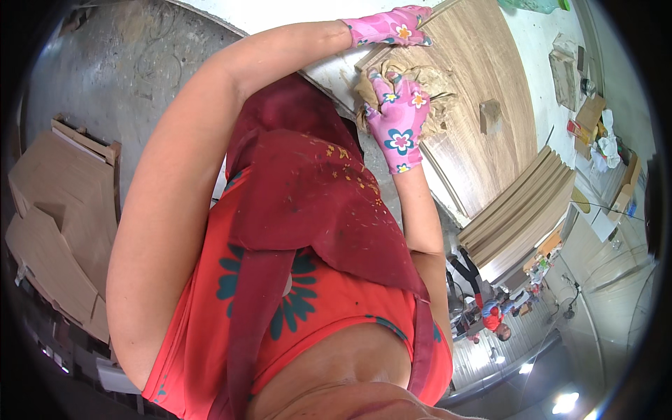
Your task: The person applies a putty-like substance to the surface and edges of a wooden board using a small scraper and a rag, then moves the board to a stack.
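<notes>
A wood-grain panel [483,56] lies on the white work surface in front of me. My right hand [399,122], in a pink flowered glove, grips a crumpled tan cloth [442,84] and presses it against the panel near its close edge. Part of the cloth is hidden under the fingers. My left hand [392,26], in a matching glove, rests at the panel's far left edge with its fingers stretched out and nothing in them. A small brownish block [491,117] sits on the panel to the right of the cloth.
Several long wood-grain boards [521,210] are stacked to the right. A green bottle [535,4] lies at the top. Boxes and clutter [595,133] line the right side. Brown panels [66,175] stand at the left on the grey floor. Another person [495,315] is farther off.
</notes>
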Demonstrator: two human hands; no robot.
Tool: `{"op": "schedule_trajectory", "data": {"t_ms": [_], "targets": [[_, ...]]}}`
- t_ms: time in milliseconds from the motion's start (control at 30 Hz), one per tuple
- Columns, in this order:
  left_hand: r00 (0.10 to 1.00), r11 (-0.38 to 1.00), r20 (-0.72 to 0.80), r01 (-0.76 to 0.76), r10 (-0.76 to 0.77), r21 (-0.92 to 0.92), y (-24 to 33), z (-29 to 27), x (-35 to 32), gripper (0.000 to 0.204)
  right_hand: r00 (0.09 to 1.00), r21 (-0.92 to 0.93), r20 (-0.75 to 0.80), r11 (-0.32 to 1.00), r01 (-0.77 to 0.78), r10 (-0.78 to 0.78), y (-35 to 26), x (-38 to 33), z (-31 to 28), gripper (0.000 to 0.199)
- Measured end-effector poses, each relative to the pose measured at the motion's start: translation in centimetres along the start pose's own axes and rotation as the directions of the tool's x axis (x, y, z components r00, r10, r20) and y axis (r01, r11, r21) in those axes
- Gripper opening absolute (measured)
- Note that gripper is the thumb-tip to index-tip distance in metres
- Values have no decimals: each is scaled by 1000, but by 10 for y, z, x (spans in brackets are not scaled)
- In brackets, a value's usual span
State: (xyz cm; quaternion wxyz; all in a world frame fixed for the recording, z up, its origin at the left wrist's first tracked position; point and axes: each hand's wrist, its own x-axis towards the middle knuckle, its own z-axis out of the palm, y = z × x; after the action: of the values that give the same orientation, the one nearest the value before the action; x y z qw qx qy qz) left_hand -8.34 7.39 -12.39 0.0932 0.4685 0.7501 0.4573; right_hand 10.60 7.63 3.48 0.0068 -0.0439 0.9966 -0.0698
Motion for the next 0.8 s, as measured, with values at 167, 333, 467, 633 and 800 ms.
{"op": "schedule_trajectory", "data": {"t_ms": [167, 333, 467, 633, 800], "targets": [[997, 997, 17, 71, -71, -35, 6, -10, 2, 73, 999, 59, 7, 998, 37, -38, 8, -28, 12, 52], [991, 989, 79, 117, -110, -94, 13, -27, 1, 72, 945, 321, -106, 910, -262, 309, 20, -65, 12, 53], [978, 973, 144, 170, -148, -156, 28, -47, -4, 71, 922, 227, -144, 919, -322, 359, 16, -49, 4, 51], [959, 951, 204, 238, -198, -198, 51, -68, -8, 69, 968, 46, -176, 984, -172, 177, -3, -13, 18, 41], [942, 934, 246, 282, -227, -218, 63, -77, -8, 67, 964, 42, -247, 995, -95, 102, 4, -36, 31, 28]]}}
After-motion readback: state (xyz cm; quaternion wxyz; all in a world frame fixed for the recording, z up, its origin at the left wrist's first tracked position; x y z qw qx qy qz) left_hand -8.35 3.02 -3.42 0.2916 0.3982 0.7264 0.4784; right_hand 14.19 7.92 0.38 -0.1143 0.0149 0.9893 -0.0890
